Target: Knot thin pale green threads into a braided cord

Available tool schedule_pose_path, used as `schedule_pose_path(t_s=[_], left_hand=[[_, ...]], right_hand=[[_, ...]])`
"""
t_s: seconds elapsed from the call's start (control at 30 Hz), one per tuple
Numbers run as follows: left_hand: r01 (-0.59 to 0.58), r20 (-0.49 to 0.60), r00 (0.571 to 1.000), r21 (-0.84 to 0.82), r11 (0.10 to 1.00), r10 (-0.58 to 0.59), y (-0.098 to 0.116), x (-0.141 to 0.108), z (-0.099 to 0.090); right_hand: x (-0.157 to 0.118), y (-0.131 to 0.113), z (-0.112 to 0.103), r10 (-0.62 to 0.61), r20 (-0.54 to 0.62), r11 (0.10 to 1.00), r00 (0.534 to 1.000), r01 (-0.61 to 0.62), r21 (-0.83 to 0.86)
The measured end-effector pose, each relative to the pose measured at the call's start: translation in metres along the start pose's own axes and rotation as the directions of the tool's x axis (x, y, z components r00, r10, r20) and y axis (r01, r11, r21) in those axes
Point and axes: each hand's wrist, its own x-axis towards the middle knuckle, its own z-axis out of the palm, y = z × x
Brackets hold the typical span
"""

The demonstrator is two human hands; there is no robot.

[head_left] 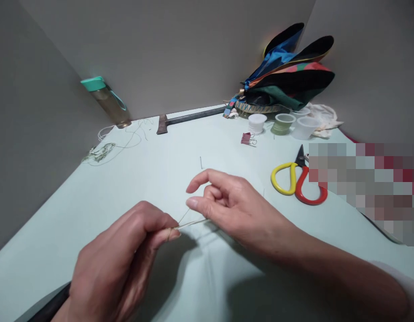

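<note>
My left hand (122,255) pinches a pale thin cord (190,223) between thumb and index fingertip, and a loop of it lies across the thumb. The cord runs straight to the underside of my right hand (223,201). A finer strand rises from the left fingertips to the right thumb. The right index finger and thumb are apart, while the other fingers curl in, seemingly round the cord; their grip is partly hidden. Both hands are just above the pale table (153,174). Beyond the right hand is a small pin (201,163).
Scissors (297,179) with yellow and red handles lie to the right, beside a pixelated area. At the back are a hammer (193,117), a bottle (109,103), a binder clip (248,139), thread tubs (282,124) and a colourful fabric item (287,74). Tangled thread (101,153) lies left.
</note>
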Motion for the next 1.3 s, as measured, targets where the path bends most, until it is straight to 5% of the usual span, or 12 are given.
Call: schedule_pose_path(t_s=[0.1, 0.23, 0.4, 0.53, 0.8, 1.07, 1.3], left_hand=[[0.019, -0.029, 0.999, -0.080, 0.997, -0.022, 0.002, 0.005, 0.003], [0.228, -0.010, 0.971, -0.249, 0.941, -0.238, 0.002, 0.009, 0.005], [0.471, 0.276, 0.881, -0.439, 0.765, -0.384, -0.009, 0.017, 0.004], [0.627, 0.430, 0.779, -0.541, 0.560, -0.457, -0.014, 0.021, 0.004], [0.701, 0.517, 0.712, -0.555, 0.448, -0.475, -0.019, 0.014, 0.002], [0.704, 0.549, 0.707, -0.610, 0.364, -0.445, -0.019, 0.014, 0.002], [0.724, 0.566, 0.673, -0.635, 0.268, -0.476, -0.014, 0.018, 0.006]], right_hand=[[0.002, 0.002, -0.003, -0.098, -0.124, 0.988, 0.987, 0.082, -0.133], [0.007, 0.009, -0.007, -0.240, -0.188, 0.929, 0.953, 0.169, -0.328], [0.011, 0.018, -0.011, -0.439, -0.191, 0.751, 0.878, 0.242, -0.614], [0.003, 0.016, 0.000, -0.609, -0.151, 0.664, 0.779, 0.396, -0.634], [-0.016, 0.015, 0.031, -0.610, 0.011, 0.571, 0.792, 0.449, -0.688], [-0.019, 0.014, 0.033, -0.720, 0.006, 0.464, 0.694, 0.488, -0.740], [-0.013, 0.020, 0.031, -0.628, 0.035, 0.519, 0.777, 0.452, -0.725]])
